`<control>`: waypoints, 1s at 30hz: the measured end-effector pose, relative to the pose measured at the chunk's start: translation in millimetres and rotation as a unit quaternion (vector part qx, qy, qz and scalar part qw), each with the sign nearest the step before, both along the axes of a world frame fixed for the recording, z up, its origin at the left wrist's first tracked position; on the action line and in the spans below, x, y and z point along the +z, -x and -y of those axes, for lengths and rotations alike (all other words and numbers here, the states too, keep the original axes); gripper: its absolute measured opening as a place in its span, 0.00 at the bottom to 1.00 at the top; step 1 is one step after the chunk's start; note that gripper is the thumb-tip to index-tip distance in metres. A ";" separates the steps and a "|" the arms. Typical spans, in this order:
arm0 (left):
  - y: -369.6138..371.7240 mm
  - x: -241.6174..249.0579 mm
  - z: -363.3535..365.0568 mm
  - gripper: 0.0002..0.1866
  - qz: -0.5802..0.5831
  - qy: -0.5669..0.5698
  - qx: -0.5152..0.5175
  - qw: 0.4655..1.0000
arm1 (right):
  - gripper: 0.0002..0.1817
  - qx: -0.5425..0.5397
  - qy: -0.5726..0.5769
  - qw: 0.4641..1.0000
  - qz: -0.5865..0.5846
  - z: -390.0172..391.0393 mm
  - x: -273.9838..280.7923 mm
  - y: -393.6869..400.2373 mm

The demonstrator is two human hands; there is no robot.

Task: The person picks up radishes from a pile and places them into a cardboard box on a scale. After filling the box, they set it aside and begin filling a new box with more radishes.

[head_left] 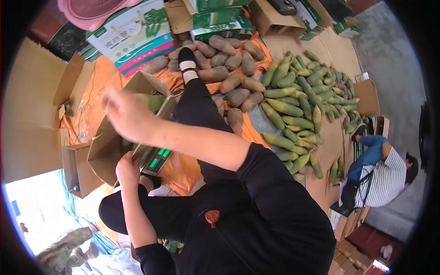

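An open cardboard box (pixel 101 158) stands beside a scale with lit green digits (pixel 159 158), in front of my crossed legs. Inside it, a green radish (pixel 153 101) shows near the far flap. My left hand (pixel 127 170) is closed on the near edge of this box, next to the display. Stretched across my body, my right arm brings my right hand (pixel 126 114) over the box opening. Motion smears its fingers, and I cannot tell whether they hold anything.
Green radishes (pixel 293 107) lie heaped at the right, beside brownish tubers (pixel 227 73) on an orange sheet (pixel 183 176). Printed cartons (pixel 137 34) and a pink basket (pixel 94 11) line the back. Another person in a striped shirt (pixel 378 181) sits far right.
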State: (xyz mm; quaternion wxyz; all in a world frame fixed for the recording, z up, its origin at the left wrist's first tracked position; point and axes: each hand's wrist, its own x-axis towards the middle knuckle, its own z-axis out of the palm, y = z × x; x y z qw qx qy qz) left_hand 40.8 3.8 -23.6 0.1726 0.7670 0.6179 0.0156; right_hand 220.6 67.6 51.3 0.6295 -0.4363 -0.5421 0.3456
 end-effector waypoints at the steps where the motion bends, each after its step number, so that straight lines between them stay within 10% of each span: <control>1: -1.5 1.7 -0.5 0.12 0.015 -0.001 -0.003 1.000 | 0.05 0.059 0.040 0.993 0.091 8.6 -3.4 0.4; 9: -10.6 12.1 0.6 0.12 0.004 0.000 -0.009 1.000 | 0.07 -0.016 -0.039 0.989 0.142 45.7 -8.4 -110.0; 17: -8.4 5.3 0.2 0.13 -0.013 0.013 0.023 1.000 | 0.09 -0.226 0.310 0.904 0.186 151.3 -151.3 -307.2; 21: -10.2 7.1 0.0 0.12 0.000 0.016 0.028 0.999 | 0.06 -0.284 0.561 0.775 0.063 230.1 -239.1 -352.9; 30: -4.8 -1.6 0.8 0.12 0.031 0.001 0.038 0.999 | 0.12 -0.350 0.634 0.662 -0.193 259.6 -318.3 -332.9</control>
